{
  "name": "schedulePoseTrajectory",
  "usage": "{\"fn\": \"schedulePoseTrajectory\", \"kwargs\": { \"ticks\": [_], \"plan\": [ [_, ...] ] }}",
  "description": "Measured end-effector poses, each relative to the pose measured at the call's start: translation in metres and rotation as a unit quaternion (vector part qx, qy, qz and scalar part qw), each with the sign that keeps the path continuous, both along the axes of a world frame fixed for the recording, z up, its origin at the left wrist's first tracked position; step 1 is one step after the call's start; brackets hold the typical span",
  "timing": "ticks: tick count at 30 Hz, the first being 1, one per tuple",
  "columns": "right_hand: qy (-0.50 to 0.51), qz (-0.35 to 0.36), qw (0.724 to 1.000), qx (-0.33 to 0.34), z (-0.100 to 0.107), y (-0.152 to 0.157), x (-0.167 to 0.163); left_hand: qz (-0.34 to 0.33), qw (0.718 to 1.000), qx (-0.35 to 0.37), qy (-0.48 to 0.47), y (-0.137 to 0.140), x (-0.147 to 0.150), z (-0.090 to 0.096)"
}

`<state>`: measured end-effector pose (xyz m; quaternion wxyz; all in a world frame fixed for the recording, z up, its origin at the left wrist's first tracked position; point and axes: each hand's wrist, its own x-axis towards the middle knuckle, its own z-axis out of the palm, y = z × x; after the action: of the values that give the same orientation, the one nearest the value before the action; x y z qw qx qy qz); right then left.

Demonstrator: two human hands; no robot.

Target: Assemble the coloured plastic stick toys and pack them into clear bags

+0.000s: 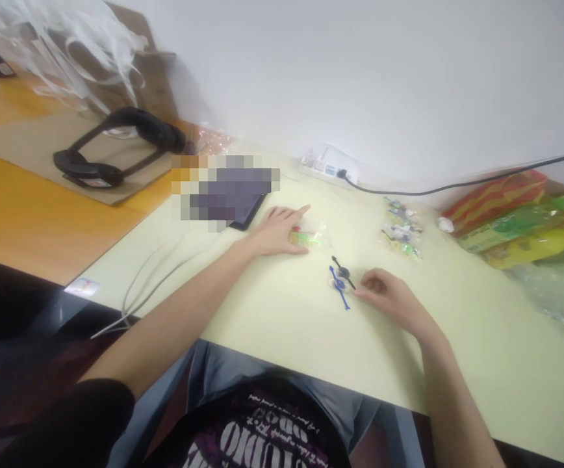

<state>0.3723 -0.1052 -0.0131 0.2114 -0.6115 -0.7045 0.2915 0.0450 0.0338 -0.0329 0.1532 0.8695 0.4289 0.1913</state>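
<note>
My left hand (279,232) lies on the pale table with its fingers spread. Between its thumb and fingers is a small clear packet with green and red pieces (306,236). My right hand (388,298) is closed, thumb and forefinger pinched at the tail of a black arrow spinner (344,273). Right beside that, a blue arrow spinner (339,285) rests on the table; both have round, clear-looking bases. Farther back on the right sit several clear packets of small coloured parts (401,231).
A tablet (247,218), partly blurred out, lies beyond my left hand. A white power strip (328,164) with a black cable stands by the wall. Colourful plastic bags (520,221) are at right. A black headset-like frame (121,146) lies on cardboard at left. White cables (140,286) cross the table.
</note>
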Motion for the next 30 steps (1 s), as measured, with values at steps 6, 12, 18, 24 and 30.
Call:
{"fn": "schedulePoseTrajectory", "kwargs": {
  "ticks": [6,12,18,24,30],
  "plan": [
    [0.03,-0.017,0.998,0.049,-0.015,-0.016,-0.01,0.006,1.0,-0.001,0.003,0.0,0.0,0.001],
    [0.002,-0.02,0.996,0.082,-0.022,-0.019,-0.016,0.008,1.0,0.002,0.008,0.0,-0.001,0.001],
    [-0.045,-0.062,0.991,0.108,-0.023,-0.017,-0.019,0.008,1.0,0.0,0.006,-0.001,-0.001,0.003],
    [0.05,-0.133,0.985,0.093,-0.006,0.011,-0.011,0.008,1.0,-0.008,0.005,-0.002,0.0,0.005],
    [0.195,-0.123,0.972,0.052,0.018,0.059,-0.007,0.01,1.0,-0.009,0.0,-0.002,-0.001,0.006]
  ]
}}
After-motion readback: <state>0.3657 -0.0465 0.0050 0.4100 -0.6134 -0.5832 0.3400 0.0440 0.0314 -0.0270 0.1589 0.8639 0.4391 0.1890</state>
